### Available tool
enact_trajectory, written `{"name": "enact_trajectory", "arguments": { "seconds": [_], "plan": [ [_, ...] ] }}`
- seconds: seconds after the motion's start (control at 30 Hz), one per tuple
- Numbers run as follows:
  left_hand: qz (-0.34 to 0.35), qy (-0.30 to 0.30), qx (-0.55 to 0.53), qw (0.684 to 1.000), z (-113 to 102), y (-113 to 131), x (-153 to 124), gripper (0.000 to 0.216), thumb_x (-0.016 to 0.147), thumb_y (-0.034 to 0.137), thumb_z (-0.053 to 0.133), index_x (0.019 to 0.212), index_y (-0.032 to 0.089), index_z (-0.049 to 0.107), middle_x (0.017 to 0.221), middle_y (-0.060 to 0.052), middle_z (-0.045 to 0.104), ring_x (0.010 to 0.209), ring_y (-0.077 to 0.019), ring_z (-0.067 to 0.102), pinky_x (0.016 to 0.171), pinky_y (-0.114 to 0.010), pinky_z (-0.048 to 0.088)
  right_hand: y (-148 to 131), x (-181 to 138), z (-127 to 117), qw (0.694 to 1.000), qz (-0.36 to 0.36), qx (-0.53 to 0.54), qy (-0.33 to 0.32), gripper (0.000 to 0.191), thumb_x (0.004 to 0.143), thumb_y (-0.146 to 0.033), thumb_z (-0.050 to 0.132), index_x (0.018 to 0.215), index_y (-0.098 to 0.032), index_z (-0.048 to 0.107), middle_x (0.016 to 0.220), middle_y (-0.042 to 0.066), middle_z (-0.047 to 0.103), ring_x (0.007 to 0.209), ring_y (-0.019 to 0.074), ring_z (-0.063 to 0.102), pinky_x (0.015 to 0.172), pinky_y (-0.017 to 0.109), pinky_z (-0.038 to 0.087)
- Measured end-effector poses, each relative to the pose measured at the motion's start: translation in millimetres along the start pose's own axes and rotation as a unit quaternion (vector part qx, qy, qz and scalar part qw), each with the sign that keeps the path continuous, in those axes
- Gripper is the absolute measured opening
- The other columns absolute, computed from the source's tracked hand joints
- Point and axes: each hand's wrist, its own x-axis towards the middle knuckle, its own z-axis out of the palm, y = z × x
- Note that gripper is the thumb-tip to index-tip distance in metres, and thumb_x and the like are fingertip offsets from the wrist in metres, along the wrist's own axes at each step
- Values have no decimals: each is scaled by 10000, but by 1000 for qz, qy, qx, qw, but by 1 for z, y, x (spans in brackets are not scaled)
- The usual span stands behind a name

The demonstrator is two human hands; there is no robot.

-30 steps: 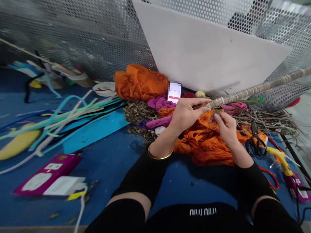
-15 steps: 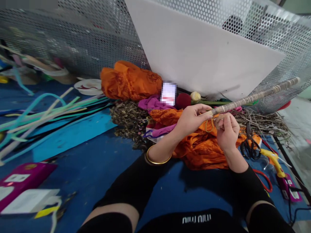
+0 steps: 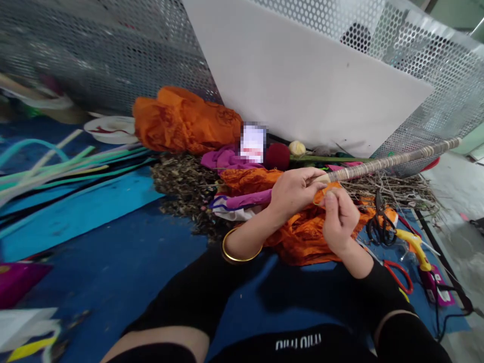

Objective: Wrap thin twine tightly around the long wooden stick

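Observation:
A long stick (image 3: 393,161), ringed with brown and pale bands, slants up to the right. My left hand (image 3: 293,195) is closed around its near, paler end. Just below that end, my right hand (image 3: 343,218) is closed in a pinch, thumb against fingers. A thin yellow string hung between the stick's end and this hand a moment ago; against the orange behind it, the string is now hard to make out. Bunched orange cloth (image 3: 302,239) lies under both hands. Beside my left wrist is a rolled purple and white cloth (image 3: 247,200).
Black-handled shears (image 3: 380,229), a yellow glue gun (image 3: 416,248) and red-handled scissors (image 3: 399,276) lie at right. Dry twigs (image 3: 401,189) are behind them. A lit phone (image 3: 253,143) leans near a white board (image 3: 302,75). Coloured strips (image 3: 75,171) spread at left.
The view has shifted slightly to the right. My right hand has turned and come closer to the stick's near end. The stick lies at a flatter angle, still in my left hand.

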Motion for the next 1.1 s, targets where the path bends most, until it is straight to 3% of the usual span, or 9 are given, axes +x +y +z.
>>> {"name": "enact_trajectory", "arguments": {
  "seconds": [0.1,0.23,0.33,0.4,0.53,0.63,0.77,0.93,1.1],
  "plan": [
    [17,-4,41,999,0,-2,0,338,866,304,655,1142,219,832,1003,-38,847,876,-218,768,721,-267,555,2,3,-1,1000,-4,2,-29,374,1044,-473,478,759,-252,578,685,12,617,649,167,569,659,351,495],
    [50,-10,98,994,-4,-2,1,312,915,312,629,1133,231,836,1087,-54,841,966,-226,773,793,-281,550,4,20,-17,997,-3,43,-68,341,1046,-447,499,789,-257,617,731,14,674,723,181,665,755,369,563],
    [57,-10,136,989,-5,0,1,265,931,308,636,1082,236,841,1084,-54,838,972,-224,766,798,-280,538,3,34,-32,999,-25,17,-36,291,1029,-432,556,815,-267,665,835,35,751,915,230,731,936,442,574],
    [60,-19,151,987,-5,2,0,231,925,283,641,1024,232,844,1051,-49,831,935,-211,756,788,-277,527,2,40,-40,999,-37,-14,-13,266,1017,-426,588,827,-274,696,869,38,774,938,238,730,972,456,559],
    [68,-32,159,984,-5,1,1,236,915,277,639,1023,231,843,1015,-45,804,902,-196,728,796,-282,519,4,44,-48,998,-2,-56,-5,296,1001,-483,605,836,-273,733,855,41,773,794,212,694,841,405,577],
    [73,-38,158,984,-5,0,1,255,904,275,630,1048,242,839,977,-35,794,882,-189,711,780,-275,512,7,46,-48,999,45,-12,-14,324,991,-529,608,837,-270,728,819,37,749,701,187,668,719,366,578],
    [82,-38,157,983,-3,0,-1,223,904,273,611,930,235,829,890,-24,783,825,-178,688,754,-264,495,14,49,-45,995,25,77,-54,309,988,-508,629,816,-264,706,801,32,737,749,189,709,758,366,603],
    [55,-67,162,983,-5,7,-4,249,920,288,575,854,210,801,800,-14,760,756,-169,663,684,-266,432,23,53,-43,992,-7,89,-90,337,1000,-502,617,803,-238,688,793,32,738,765,175,729,788,354,630],
    [49,-97,211,971,-8,11,-6,242,922,289,583,933,207,811,863,-31,782,794,-187,682,666,-276,392,28,55,-41,991,-32,89,-93,320,1021,-474,591,834,-226,668,802,20,741,806,162,748,794,330,638]
  ]
}}
